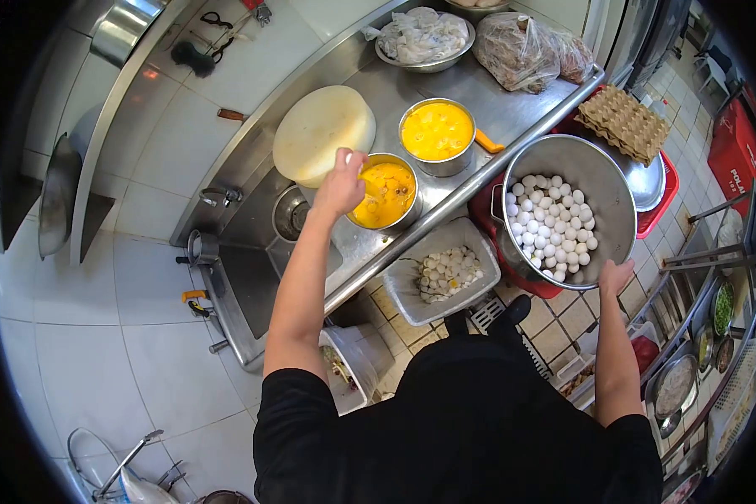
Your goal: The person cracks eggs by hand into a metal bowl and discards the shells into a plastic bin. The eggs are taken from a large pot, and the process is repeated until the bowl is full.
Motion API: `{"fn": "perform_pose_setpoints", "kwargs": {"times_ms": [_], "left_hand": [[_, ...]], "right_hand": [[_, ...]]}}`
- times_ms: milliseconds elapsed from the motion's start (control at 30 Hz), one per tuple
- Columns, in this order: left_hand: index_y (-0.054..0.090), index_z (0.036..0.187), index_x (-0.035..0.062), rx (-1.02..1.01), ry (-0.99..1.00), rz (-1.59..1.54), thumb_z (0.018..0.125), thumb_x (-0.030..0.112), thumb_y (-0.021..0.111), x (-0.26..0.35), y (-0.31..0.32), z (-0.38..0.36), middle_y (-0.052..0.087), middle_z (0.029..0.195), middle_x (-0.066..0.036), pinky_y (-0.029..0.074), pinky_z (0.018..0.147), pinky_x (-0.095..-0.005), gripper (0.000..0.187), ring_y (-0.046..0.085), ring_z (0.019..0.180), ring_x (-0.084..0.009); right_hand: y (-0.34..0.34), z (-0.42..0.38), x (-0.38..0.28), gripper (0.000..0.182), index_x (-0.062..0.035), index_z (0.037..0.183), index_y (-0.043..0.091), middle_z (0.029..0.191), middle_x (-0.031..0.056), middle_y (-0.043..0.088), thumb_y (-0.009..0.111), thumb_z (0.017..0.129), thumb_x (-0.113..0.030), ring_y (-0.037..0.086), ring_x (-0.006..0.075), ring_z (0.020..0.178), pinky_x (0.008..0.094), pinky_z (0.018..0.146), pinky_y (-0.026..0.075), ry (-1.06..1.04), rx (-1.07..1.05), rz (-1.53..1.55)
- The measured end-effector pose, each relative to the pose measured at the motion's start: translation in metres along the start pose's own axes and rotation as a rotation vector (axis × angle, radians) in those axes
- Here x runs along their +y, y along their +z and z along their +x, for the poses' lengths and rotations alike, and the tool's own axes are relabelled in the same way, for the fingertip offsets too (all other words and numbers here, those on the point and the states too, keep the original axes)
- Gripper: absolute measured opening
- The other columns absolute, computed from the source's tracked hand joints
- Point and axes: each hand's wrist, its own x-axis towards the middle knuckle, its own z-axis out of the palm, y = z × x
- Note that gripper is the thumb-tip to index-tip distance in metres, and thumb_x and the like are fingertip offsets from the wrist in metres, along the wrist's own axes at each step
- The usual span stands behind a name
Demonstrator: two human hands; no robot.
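At the near rim of a metal pot of orange-yellow beaten egg (pixel 386 195), my left hand (pixel 342 183) is closed with a white egg, partly hidden by the fingers. My right hand (pixel 616 276) has its fingers on the rim of a large metal pot (pixel 617 193). Inside this pot lie several white eggs (pixel 553 225). Behind the first pot, a second metal pot holds bright yellow egg with whole yolks (pixel 437 131). A grey bin (pixel 413 312) with white eggshells (pixel 450 274) sits below the counter edge.
A round board (pixel 323 134) leans beside the pots on the steel counter (pixel 378 76). Bagged food (pixel 517 50) lies at its far end. An orange handle (pixel 489 141) is near the counter edge. Egg cartons (pixel 623 122) are stacked at right, and a sink (pixel 244 294) is at left.
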Motion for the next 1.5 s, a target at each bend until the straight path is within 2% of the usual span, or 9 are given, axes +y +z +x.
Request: {"fn": "perform_pose_setpoints", "kwargs": {"times_ms": [267, 333, 500, 567, 800, 1033, 1267, 1400, 1500], "left_hand": [[0.049, 0.106, 0.0074, 0.253, -0.051, -0.147, 0.072, -0.002, 0.052, 0.01, 0.022, 0.001, 0.045, 0.112, -0.017, 0.043, 0.085, -0.0442, 0.035, 0.051, 0.101, -0.0388], [0.052, 0.102, 0.0048, 0.504, 0.177, -0.164, 0.07, -0.002, 0.056, 0.048, 0.035, -0.014, 0.048, 0.104, -0.018, 0.043, 0.084, -0.0425, 0.033, 0.052, 0.097, -0.037], [0.054, 0.108, 0.0059, 0.131, 0.268, -0.347, 0.07, 0.005, 0.068, 0.105, 0.151, -0.072, 0.05, 0.109, -0.018, 0.044, 0.085, -0.0425, 0.04, 0.053, 0.099, -0.0372], [0.054, 0.117, 0.0097, -0.36, -0.075, -0.117, 0.074, 0.016, 0.071, 0.122, 0.165, -0.082, 0.049, 0.117, -0.017, 0.046, 0.084, -0.0445, 0.046, 0.054, 0.1, -0.0379], [0.055, 0.116, 0.0076, 0.045, 0.234, -0.274, 0.082, 0.02, 0.063, 0.219, 0.197, -0.006, 0.055, 0.109, -0.015, 0.05, 0.074, -0.0411, 0.037, 0.059, 0.092, -0.0345], [0.057, 0.105, 0.0046, -0.877, 0.27, 0.119, 0.082, 0.015, 0.054, 0.299, 0.363, 0.069, 0.062, 0.103, -0.017, 0.05, 0.08, -0.0425, 0.025, 0.06, 0.097, -0.0334], [0.065, 0.097, 0.0051, -0.782, 0.599, 0.494, 0.084, 0.013, 0.052, 0.285, 0.44, 0.029, 0.062, 0.103, -0.013, 0.053, 0.073, -0.0345, 0.02, 0.063, 0.093, -0.0236], [0.063, 0.1, 0.0048, -0.652, 0.494, 0.394, 0.083, 0.016, 0.056, 0.275, 0.432, 0.016, 0.061, 0.099, -0.014, 0.053, 0.072, -0.0338, 0.022, 0.063, 0.09, -0.0246], [0.052, 0.114, -0.0019, -1.19, 0.376, 0.382, 0.077, 0.017, 0.059, 0.298, 0.377, 0.046, 0.063, 0.099, -0.023, 0.052, 0.078, -0.0378, 0.042, 0.064, 0.095, -0.0279]], "right_hand": [[-0.009, -0.011, -0.016, 0.06, 0.0123, 0.123, 0.038, 0.123, 0.0315, 0.044, 0.052, 0.07, -0.012, 0.042, 0.0442, 0.116, 0.0438, 0.102, 0.032, 0.046, -0.066, 0.066], [-0.001, -0.014, -0.003, 0.06, 0.013, 0.124, 0.037, 0.125, 0.0324, 0.042, 0.051, 0.07, -0.012, 0.04, 0.0447, 0.118, 0.0443, 0.103, 0.031, 0.004, 0.005, 0.017], [0.004, -0.018, 0.003, 0.059, 0.0115, 0.124, 0.036, 0.126, 0.0313, 0.042, 0.05, 0.071, -0.009, 0.04, 0.0435, 0.119, 0.0447, 0.103, 0.031, 0.002, 0.047, 0.001], [-0.007, -0.023, -0.016, 0.054, 0.0096, 0.121, 0.037, 0.12, 0.0304, 0.044, 0.049, 0.071, -0.006, 0.042, 0.044, 0.115, 0.0453, 0.101, 0.032, 0.025, 0.016, 0.106], [-0.002, -0.028, -0.012, 0.047, 0.0082, 0.114, 0.039, 0.11, 0.0294, 0.044, 0.045, 0.069, -0.002, 0.043, 0.0457, 0.107, 0.0476, 0.097, 0.033, 0.025, 0.026, 0.163], [-0.014, -0.031, -0.025, 0.05, 0.0075, 0.117, 0.037, 0.107, 0.0278, 0.043, 0.045, 0.069, 0.0, 0.043, 0.045, 0.104, 0.0476, 0.094, 0.034, 0.047, 0.0, 0.173], [-0.013, -0.034, -0.026, 0.051, 0.0084, 0.117, 0.036, 0.105, 0.0286, 0.041, 0.044, 0.067, 0.002, 0.043, 0.0468, 0.1, 0.0501, 0.09, 0.035, 0.019, 0.007, 0.17], [-0.013, -0.033, -0.028, 0.051, 0.0082, 0.116, 0.036, 0.103, 0.0282, 0.042, 0.043, 0.067, 0.002, 0.043, 0.0459, 0.098, 0.05, 0.089, 0.035, 0.036, -0.018, 0.194], [-0.012, -0.034, -0.026, 0.049, 0.0083, 0.115, 0.037, 0.104, 0.0292, 0.043, 0.043, 0.067, 0.001, 0.043, 0.0462, 0.101, 0.0498, 0.091, 0.035, 0.076, -0.023, 0.163]]}}
